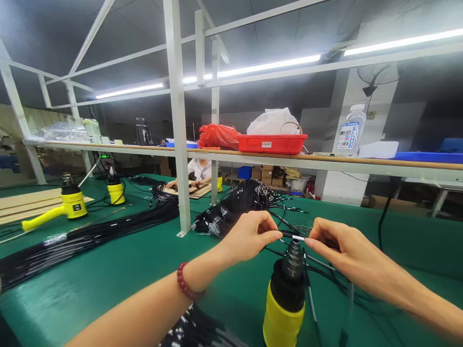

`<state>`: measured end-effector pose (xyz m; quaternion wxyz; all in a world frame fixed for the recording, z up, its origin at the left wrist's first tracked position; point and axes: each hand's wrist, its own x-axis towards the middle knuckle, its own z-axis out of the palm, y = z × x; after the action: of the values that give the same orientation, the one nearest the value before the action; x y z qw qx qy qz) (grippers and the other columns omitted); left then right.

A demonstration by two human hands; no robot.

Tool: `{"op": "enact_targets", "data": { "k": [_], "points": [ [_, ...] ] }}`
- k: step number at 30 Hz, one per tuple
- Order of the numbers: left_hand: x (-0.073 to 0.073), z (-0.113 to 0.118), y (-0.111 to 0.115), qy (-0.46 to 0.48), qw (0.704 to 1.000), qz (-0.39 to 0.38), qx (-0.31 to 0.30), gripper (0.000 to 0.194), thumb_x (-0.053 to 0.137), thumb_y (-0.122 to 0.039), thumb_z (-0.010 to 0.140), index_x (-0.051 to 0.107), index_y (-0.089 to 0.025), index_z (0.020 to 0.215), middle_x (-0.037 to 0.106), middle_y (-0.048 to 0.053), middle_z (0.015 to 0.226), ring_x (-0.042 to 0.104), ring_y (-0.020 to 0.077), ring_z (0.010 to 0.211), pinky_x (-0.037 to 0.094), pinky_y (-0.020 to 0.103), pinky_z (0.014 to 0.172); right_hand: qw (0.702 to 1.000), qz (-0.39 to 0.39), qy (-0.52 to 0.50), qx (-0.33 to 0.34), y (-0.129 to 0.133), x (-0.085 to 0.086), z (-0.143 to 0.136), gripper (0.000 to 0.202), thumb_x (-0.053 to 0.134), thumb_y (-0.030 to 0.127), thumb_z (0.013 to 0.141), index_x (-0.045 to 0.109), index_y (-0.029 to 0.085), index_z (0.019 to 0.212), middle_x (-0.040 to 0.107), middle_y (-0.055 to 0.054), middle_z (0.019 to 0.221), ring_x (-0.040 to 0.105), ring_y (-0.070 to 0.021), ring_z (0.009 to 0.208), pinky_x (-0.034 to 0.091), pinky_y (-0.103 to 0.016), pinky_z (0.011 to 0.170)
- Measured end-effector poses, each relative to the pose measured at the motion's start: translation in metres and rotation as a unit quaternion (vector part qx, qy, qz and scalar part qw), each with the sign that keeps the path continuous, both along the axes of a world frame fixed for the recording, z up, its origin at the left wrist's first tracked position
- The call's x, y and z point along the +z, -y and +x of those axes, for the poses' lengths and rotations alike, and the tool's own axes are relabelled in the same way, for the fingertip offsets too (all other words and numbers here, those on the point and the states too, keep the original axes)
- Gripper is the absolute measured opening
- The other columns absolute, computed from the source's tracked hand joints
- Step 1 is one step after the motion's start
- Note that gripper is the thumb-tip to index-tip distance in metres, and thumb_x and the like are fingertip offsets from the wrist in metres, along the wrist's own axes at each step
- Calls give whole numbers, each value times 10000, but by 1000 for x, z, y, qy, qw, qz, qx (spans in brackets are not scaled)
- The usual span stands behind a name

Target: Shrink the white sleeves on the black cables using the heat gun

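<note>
Between my two hands a black cable [287,234] with a short white sleeve [298,238] is stretched level. My left hand [251,236], with a beaded bracelet at the wrist, pinches the black part. The fingers of my right hand [334,246] are closed on the cable at the right end of the white sleeve. Right under the sleeve stands a yellow heat gun [284,308], upright, its stepped metal nozzle [293,260] pointing up. Whether the sleeve touches the nozzle I cannot tell. More black cables hang and lie behind the heat gun, below my right hand.
Bundles of black cables lie on the green table [152,270], one large heap [238,202] behind my left hand. Two more yellow heat guns [74,202] stand at the left. A white post [178,120] carries a shelf with a red tray [273,143]. A co-worker [200,171] sits opposite.
</note>
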<state>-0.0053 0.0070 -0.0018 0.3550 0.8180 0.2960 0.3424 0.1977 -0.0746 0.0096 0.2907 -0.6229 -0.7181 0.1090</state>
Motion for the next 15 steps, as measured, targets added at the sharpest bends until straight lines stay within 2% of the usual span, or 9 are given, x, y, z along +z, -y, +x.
{"op": "enact_targets", "data": {
  "k": [5,8,11,15],
  "points": [
    [1,1,0,26,999,-22,-12,96,684,-201,800,618,-134,779,585,-12,685,522,120,640,407,231,584,1000,-25,-3,13,0,2,5,389,404,539,877,601,222,771,564,-7,676,433,-177,613,327,-282,541],
    [1,1,0,23,1000,-3,-11,112,671,-237,822,617,-140,807,606,-4,708,547,127,659,418,230,598,1000,-17,14,19,1,3,7,413,394,529,890,642,218,777,577,-14,669,428,-179,604,311,-288,541],
    [2,-1,0,-26,999,14,-15,229,561,-372,917,610,-158,851,636,7,716,578,143,656,411,234,572,1000,3,22,12,2,4,5,411,394,512,893,630,217,732,540,-3,623,394,-169,574,280,-282,520],
    [1,-3,1,-85,996,36,-20,417,406,-439,987,607,-166,743,620,3,641,564,136,608,391,230,557,999,15,24,16,3,6,1,388,418,493,881,626,218,701,531,-1,603,389,-163,554,278,-274,497]
  ]
}}
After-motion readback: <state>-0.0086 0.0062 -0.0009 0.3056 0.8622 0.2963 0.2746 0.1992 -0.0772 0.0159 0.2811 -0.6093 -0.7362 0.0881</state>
